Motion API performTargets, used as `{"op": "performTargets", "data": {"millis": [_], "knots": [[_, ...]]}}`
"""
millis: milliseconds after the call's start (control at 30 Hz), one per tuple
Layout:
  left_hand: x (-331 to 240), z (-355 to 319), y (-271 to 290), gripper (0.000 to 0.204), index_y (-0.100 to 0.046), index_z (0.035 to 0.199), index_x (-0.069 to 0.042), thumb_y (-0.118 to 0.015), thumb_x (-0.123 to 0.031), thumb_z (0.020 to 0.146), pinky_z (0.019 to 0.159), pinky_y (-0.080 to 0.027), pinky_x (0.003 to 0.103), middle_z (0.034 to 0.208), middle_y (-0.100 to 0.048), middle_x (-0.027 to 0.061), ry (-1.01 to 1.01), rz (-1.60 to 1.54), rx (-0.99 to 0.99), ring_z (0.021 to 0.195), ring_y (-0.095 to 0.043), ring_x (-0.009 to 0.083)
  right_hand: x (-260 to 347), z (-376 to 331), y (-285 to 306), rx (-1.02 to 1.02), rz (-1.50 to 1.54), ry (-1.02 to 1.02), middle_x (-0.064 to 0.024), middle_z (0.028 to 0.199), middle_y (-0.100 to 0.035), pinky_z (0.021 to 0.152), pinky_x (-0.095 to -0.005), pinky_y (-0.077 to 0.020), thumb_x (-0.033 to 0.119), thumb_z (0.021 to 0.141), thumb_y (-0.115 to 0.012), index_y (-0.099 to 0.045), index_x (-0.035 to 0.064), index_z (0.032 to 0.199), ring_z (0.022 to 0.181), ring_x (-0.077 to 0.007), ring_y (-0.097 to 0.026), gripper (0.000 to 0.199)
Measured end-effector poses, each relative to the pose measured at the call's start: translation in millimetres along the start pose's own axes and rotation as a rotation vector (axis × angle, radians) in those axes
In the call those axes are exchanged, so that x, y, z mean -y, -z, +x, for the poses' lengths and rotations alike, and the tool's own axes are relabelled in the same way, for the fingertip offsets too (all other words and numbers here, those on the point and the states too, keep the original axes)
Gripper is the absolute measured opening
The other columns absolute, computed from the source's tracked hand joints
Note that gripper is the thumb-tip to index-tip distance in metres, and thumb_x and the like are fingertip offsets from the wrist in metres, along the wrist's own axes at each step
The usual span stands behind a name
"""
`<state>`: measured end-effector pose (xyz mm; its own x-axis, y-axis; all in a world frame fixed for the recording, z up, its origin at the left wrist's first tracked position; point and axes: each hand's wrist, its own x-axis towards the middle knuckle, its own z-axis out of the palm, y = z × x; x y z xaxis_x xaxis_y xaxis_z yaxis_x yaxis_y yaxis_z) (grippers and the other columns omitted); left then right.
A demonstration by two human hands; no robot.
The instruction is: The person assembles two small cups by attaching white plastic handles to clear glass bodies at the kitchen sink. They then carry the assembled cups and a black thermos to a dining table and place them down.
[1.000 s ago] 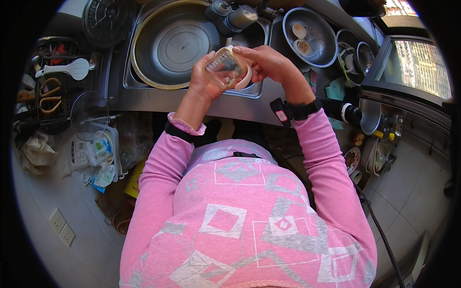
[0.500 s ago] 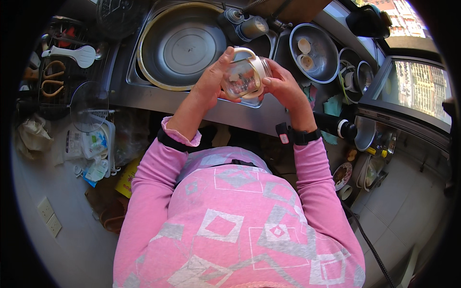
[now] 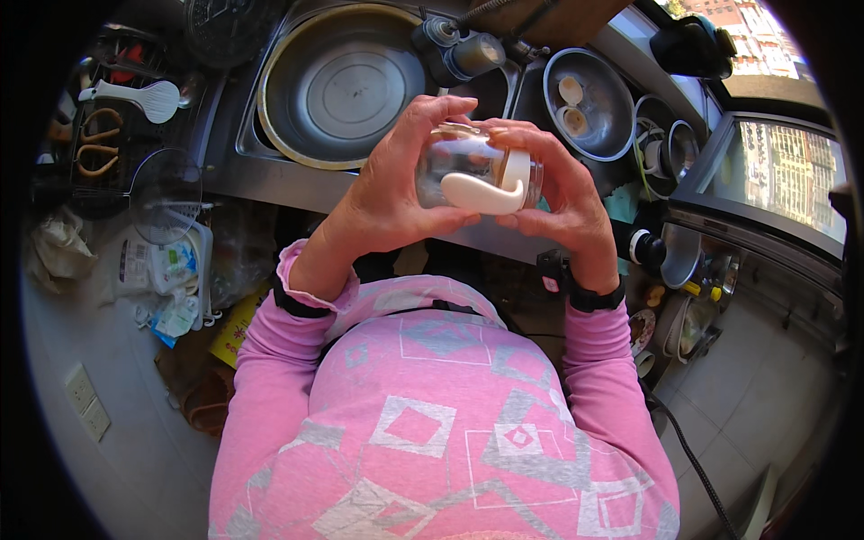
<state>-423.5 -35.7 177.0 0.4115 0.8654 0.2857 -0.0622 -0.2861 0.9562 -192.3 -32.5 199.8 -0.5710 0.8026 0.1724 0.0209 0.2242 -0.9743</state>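
Between both palms lies a clear glass jar (image 3: 436, 169) on its side, with a white plastic band and a curved white handle (image 3: 486, 194) near its mouth end. My left hand (image 3: 391, 193) wraps the base end, thumb underneath and fingers over the top. At the mouth end my right hand (image 3: 567, 184) is closed round the band and rim, its thumb below. The handle points toward my left hand, on the side facing me. The jar is held above the front edge of the sink counter (image 3: 288, 184).
Behind the hands, a large metal basin (image 3: 342, 162) sits in the sink beside a faucet fitting (image 3: 517, 49). To the right stands a metal bowl (image 3: 607, 76) with two small pale round pieces. A white slotted spoon (image 3: 155, 101) lies far left; an opened window (image 3: 765, 171) juts in at right.
The jar has come nearer to me and rolled, so its handle swung from the far side to the near side. Both hands shifted their grip around it.
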Motion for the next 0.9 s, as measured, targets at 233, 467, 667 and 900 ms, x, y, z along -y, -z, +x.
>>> {"op": "performTargets", "data": {"millis": [233,467,667,900], "knots": [[-0.4,4.6,4.3,0.086,-0.043,0.137,-0.007,-0.079,-0.001,0.058,0.102,-0.046,0.036,0.130,-0.048,0.0147,-0.225,0.135,0.004,0.124,-0.051,0.0293,16.1,2.3,-13.0,-0.085,-0.113,0.017,-0.0175,0.145,-0.046,0.110,-0.0410,-0.0398,0.002,0.066,-0.073,-0.043,0.0061,0.146,0.134,-0.0297,-0.048,0.086],[12.0,-1.3,3.1,0.079,-0.046,0.131,-0.009,-0.085,-0.007,0.062,0.099,-0.047,0.036,0.125,-0.053,0.0105,-0.028,-0.171,-0.059,0.116,-0.055,0.0225,13.5,-4.9,-5.3,-0.165,-0.110,-0.116,-0.0158,0.137,-0.055,0.101,-0.0357,-0.0490,0.004,0.066,-0.077,-0.043,0.0040,0.143,0.126,-0.0252,-0.056,0.084],[40.4,-9.4,8.2,0.067,-0.047,0.126,-0.010,-0.082,-0.017,0.070,0.090,-0.049,0.034,0.114,-0.060,0.0099,0.351,-0.581,-0.074,0.104,-0.061,0.0173,3.9,-6.1,9.3,-0.268,0.113,-0.248,-0.0164,0.122,-0.063,0.079,-0.0290,-0.0565,0.011,0.075,-0.078,-0.048,0.0054,0.138,0.112,-0.0249,-0.064,0.070],[52.0,-8.1,17.5,0.053,-0.051,0.127,-0.001,-0.055,-0.041,0.091,0.054,-0.061,0.042,0.114,-0.062,0.0226,0.689,-1.236,-0.029,0.080,-0.068,0.0355,-1.3,-4.5,13.9,-0.161,0.136,-0.031,-0.0143,0.143,-0.051,0.105,-0.0419,-0.0469,-0.002,0.073,-0.075,-0.049,0.0106,0.141,0.132,-0.0293,-0.052,0.074]]}}
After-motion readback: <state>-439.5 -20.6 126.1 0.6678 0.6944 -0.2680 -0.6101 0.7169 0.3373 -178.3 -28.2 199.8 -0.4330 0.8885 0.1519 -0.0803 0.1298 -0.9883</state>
